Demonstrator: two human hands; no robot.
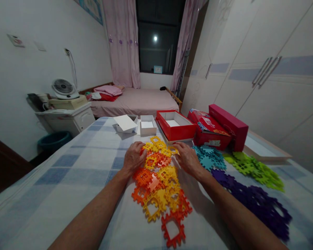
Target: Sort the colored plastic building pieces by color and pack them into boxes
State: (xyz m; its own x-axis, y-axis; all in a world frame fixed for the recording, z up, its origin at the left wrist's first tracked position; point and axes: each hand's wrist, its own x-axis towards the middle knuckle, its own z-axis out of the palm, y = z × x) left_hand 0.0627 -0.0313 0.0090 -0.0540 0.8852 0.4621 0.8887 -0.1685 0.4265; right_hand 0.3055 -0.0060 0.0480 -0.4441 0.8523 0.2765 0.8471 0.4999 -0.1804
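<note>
A pile of yellow interlocking plastic tiles (168,173) and orange interlocking plastic tiles (143,177) with notched edges lies on the checked cloth, between my forearms. At the pile's far left edge is my left hand (134,157), fingers curled in on an orange tile that is mostly hidden. Across from it, my right hand (187,158) pinches a yellow tile (173,150) at the far right edge. An orange-red square tile (173,230) with an open middle lies closest to me. Some tiles overlap.
Right of the pile lie teal tiles (210,158), lime green tiles (255,168) and dark purple tiles (253,198). Behind stand small white boxes (148,130), an open red box (178,132), a red package (211,130) and a crimson box (231,125). A shallow tray (267,147) sits far right.
</note>
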